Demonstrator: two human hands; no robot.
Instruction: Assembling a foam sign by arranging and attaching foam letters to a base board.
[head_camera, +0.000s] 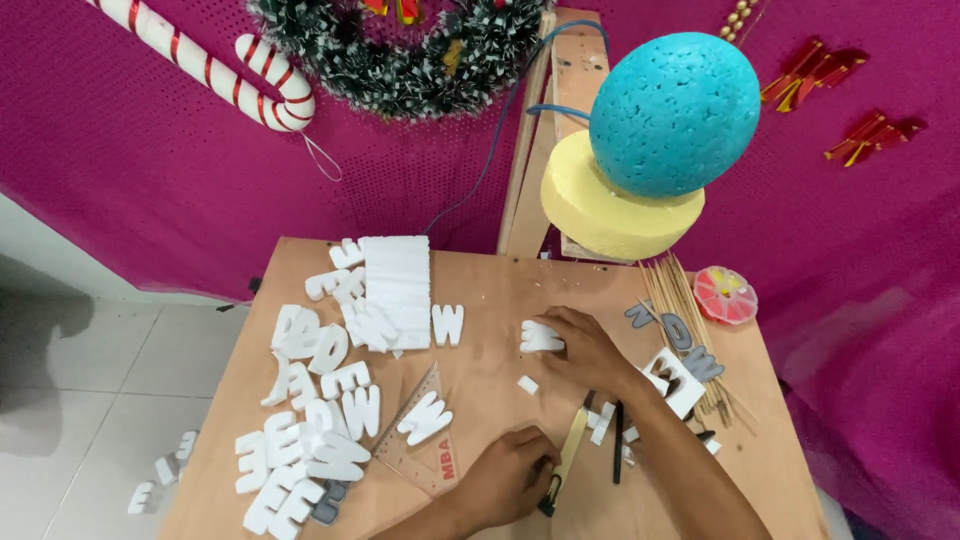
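Resting on the wooden counter (480, 300), the right hand (585, 350) lies fingers-down on a white foam letter (541, 337) near the middle, pinning it flat. The left hand (510, 475) is curled closed around a utility knife (562, 462) at the near edge, just beside a clear plastic triangle ruler (425, 445) with another white letter lying on it. A heap of white foam letters (320, 410) covers the left side, with a white foam block (397, 285) behind it. Wooden skewers (685, 325) and a few grey letters (680, 335) lie to the right.
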